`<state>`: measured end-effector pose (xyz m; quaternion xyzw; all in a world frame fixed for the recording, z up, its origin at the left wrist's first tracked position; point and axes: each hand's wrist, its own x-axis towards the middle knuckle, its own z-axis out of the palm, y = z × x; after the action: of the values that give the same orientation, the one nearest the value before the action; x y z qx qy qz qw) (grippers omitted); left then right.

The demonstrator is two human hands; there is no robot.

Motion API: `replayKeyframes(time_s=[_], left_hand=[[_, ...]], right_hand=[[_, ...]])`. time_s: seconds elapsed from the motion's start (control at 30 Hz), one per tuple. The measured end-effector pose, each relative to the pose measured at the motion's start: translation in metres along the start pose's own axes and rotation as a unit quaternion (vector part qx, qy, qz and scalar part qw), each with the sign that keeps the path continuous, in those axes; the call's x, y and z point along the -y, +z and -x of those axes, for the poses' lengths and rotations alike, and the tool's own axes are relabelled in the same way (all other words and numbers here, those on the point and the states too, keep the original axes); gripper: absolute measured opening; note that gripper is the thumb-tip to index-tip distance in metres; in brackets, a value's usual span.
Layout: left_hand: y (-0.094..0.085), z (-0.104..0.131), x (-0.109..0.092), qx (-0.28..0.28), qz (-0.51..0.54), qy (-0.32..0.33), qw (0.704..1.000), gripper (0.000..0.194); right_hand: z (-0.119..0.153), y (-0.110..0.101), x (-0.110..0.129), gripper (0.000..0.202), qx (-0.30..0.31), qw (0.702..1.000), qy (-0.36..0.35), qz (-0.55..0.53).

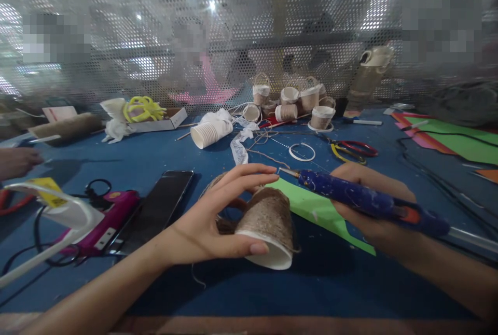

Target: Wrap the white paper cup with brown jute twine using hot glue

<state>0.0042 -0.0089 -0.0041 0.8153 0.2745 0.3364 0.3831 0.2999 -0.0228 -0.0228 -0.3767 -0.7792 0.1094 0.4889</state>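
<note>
A white paper cup wrapped in brown twine [268,221] lies tilted on the blue table, its open rim toward me. My left hand [218,215] holds it, thumb at the rim and fingers stretched over the far end. A blue glue gun [350,192] is in my right hand [373,205], its metal tip close to my left fingertips. Behind my left hand sits some twine [223,223], partly hidden. A green paper strip [319,210] lies beyond the cup.
A black phone [167,200] and a magenta power strip [116,221] are on the left. Farther back are stacked cups [206,135], a white ring [302,152], scissors [352,151] and several small twine baskets [310,99]. Another person's hand [19,163] shows at the left edge.
</note>
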Motion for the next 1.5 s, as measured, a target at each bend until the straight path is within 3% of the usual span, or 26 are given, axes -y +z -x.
replayKeyframes(time_s=[1.1, 1.5], left_hand=[[-0.0021, 0.0027, 0.0006, 0.016, -0.016, -0.02, 1.0, 0.08], [0.001, 0.0013, 0.002, 0.004, -0.038, -0.046, 0.998, 0.077]], right_hand=[[0.0032, -0.0006, -0.0043, 0.017, 0.021, 1.0, -0.013, 0.008], [0.0023, 0.0006, -0.0025, 0.018, -0.019, 0.999, -0.01, 0.031]])
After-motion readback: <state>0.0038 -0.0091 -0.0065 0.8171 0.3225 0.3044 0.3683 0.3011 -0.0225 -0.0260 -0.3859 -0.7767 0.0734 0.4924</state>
